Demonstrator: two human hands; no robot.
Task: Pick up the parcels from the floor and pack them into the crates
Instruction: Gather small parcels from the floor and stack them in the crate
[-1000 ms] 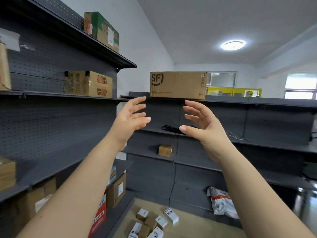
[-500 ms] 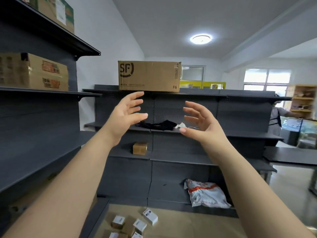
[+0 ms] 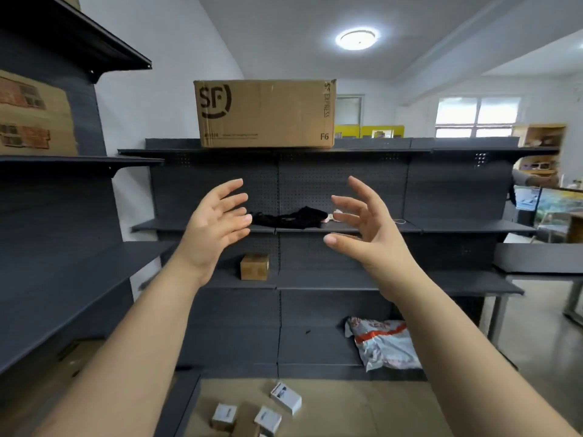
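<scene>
**Premises:** parcel storeroom, possibly a courier depot; the far area at right is too indistinct to class.
**Fittings:** dark grey steel shelving (image 3: 441, 190) with pegboard backs, on two sides.
**Stock:** large SF Express carton (image 3: 265, 113) on the top shelf; printed cartons (image 3: 31, 118) at left; courier mailer bag (image 3: 385, 342) on the bottom shelf; small white parcels (image 3: 285, 402) on the floor.
</scene>
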